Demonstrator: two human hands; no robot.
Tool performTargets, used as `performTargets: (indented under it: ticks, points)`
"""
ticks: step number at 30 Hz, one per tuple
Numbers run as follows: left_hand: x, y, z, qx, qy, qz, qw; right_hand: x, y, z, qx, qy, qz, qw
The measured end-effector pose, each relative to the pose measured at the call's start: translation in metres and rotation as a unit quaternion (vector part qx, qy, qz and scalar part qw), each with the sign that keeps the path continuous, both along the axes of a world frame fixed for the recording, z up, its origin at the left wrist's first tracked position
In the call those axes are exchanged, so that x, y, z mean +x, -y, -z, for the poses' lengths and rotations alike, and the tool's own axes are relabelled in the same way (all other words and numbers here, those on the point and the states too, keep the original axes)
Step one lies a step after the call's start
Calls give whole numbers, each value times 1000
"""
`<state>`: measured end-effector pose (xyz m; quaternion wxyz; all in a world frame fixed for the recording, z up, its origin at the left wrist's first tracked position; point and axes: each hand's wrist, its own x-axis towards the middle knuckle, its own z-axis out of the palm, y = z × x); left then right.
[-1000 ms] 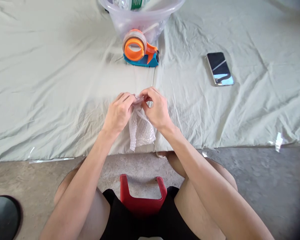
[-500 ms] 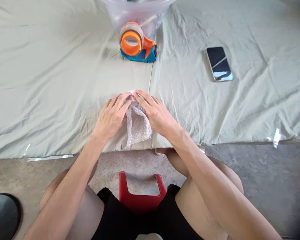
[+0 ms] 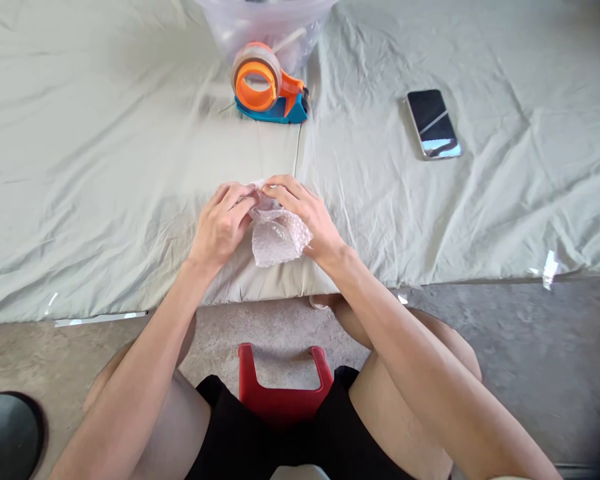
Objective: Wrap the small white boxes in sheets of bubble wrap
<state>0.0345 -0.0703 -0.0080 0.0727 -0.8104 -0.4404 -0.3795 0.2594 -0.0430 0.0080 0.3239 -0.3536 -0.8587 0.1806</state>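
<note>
A small piece of clear bubble wrap [image 3: 279,239] lies between my hands near the front edge of the cloth-covered table. My left hand [image 3: 223,223] pinches its far left part, fingers bent. My right hand [image 3: 307,213] has its fingertips closed on the far end, close to the left fingertips. The loose near end of the wrap hangs toward me, crumpled. Whether anything lies inside the wrap cannot be made out.
Beyond my hands, an orange and blue tape dispenser [image 3: 280,110] stands before a translucent plastic tub [image 3: 220,27]. A phone [image 3: 434,125] lies at the right on the grey-green cloth [image 3: 105,167]. Below are a red stool [image 3: 285,400] and a dark round object [image 3: 10,433].
The near end of the bubble wrap has drawn up away from the table edge and bunched more. My left fingers are more curled, and the view has shifted slightly.
</note>
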Motion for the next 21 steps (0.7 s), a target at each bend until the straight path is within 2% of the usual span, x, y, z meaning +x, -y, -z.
performTargets:
  ticks: [7,11,14,21]
  points:
    - [-4,-14,13,-35,89,17,995,2,-9,-3,-44,-49,-8,998]
    - [2,-12,7,-64,99,-8,993,3,-13,-6,-62,-55,-8,997]
    - [8,-8,2,-79,114,-29,990,3,-16,-6,-41,-42,-15,998]
    - [11,-2,3,-70,168,-5,983,-3,-15,-1,-21,-43,-9,999]
